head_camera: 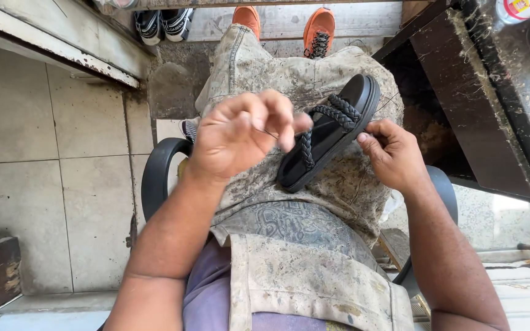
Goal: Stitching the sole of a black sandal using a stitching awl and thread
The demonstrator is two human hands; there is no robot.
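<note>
A black sandal with braided straps lies across my lap on a stained apron. My left hand hovers above the sandal's near end, with thumb and fingers pinched on a thin thread or needle that runs toward the braided strap. My right hand rests on the sandal's right edge, its fingertips pinching at the sole's side. I sit in a black armchair.
My orange shoes rest on the floor ahead. A pair of black and white sneakers stands at the upper left. A dark, dusty workbench runs along the right. Beige tiles cover the floor on the left.
</note>
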